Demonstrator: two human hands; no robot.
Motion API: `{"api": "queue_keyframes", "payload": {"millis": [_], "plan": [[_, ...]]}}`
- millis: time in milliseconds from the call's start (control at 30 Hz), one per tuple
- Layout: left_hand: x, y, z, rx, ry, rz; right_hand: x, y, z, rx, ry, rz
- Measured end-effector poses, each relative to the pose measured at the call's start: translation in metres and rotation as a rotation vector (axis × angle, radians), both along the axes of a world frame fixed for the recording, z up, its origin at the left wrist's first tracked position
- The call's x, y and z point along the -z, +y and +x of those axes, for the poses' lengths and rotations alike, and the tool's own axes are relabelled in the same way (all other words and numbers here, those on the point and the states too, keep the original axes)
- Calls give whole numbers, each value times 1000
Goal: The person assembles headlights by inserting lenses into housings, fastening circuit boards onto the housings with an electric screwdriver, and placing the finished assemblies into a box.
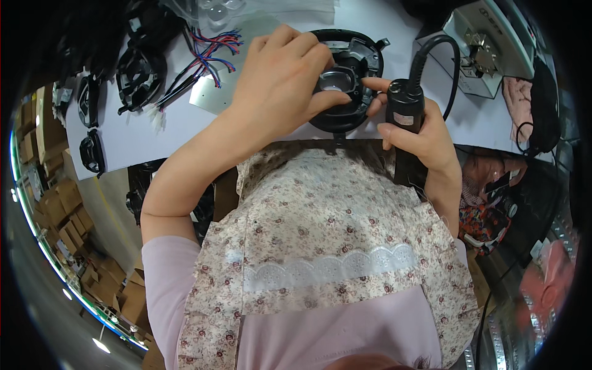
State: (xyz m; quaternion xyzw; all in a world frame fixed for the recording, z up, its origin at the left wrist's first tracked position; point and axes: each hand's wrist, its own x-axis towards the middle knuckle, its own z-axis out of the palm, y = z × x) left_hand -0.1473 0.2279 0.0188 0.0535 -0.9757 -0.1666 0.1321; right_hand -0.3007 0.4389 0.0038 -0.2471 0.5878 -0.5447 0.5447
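On the white table in front of me sits a round black plastic housing (373, 57). My left hand (280, 77) reaches over its left side, thumb and fingers closed around a small dark-rimmed part with a clear lens (337, 81) inside the housing. In my right hand (436, 140) is a black cylindrical corded tool (405, 108), held upright between thumb and fingers. The right index finger stretches to the housing's right edge. The tool's kind and its lower end cannot be made out.
Red, blue and black wires (213, 54) lie at the left by a thin metal plate (206, 95). Beyond them are black housings (140, 77) and small black parts (91, 151). A boxy metal device (502, 37) stands at the right, near a pink cloth (518, 102).
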Motion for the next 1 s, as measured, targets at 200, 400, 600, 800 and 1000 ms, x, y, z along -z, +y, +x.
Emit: {"api": "queue_keyframes", "payload": {"millis": [200, 400, 600, 800, 1000], "plan": [[13, 14, 0, -99, 90, -29, -7, 3, -4, 47, 39, 25], [17, 13, 8, -133, 147, 10, -6, -3, -2, 13, 73, -3], [-9, -42, 70, -239, -32, 301, -9, -2, -4, 11, 70, 20], [-12, -64, 120, -355, -259, 231, -9, -3, -10, -15, 73, 38], [-15, -66, 121, -343, -236, 224, -22, 0, -7, 35, 132, -13]]}}
